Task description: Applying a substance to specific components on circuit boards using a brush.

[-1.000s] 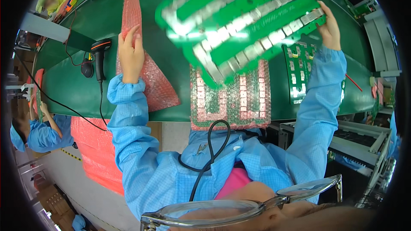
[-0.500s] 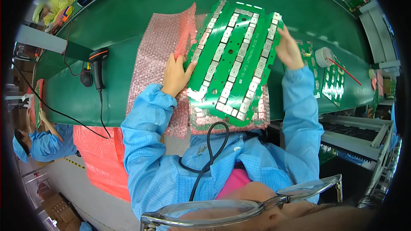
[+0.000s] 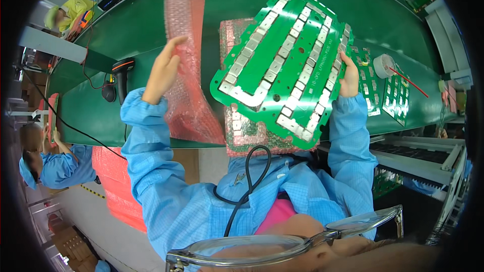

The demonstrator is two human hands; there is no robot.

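the right hand [image 3: 348,78] grips the right edge of a large green circuit panel with rows of silver metal pads [image 3: 285,65], holding it tilted above the green bench [image 3: 136,35]. the left hand [image 3: 162,73], well apart to the panel's left, is closed on a sheet of pink bubble wrap [image 3: 189,80] that stands up and curls over at its top. under the panel, mostly hidden by it, lies a stack of panels in pink wrap [image 3: 247,133]. right of the panel lie smaller green circuit boards [image 3: 396,95] and a roll of clear tape [image 3: 384,64]. left of the bubble wrap rests a black handheld scanner [image 3: 122,70]. far left of the panel sits another person in blue [image 3: 53,166].
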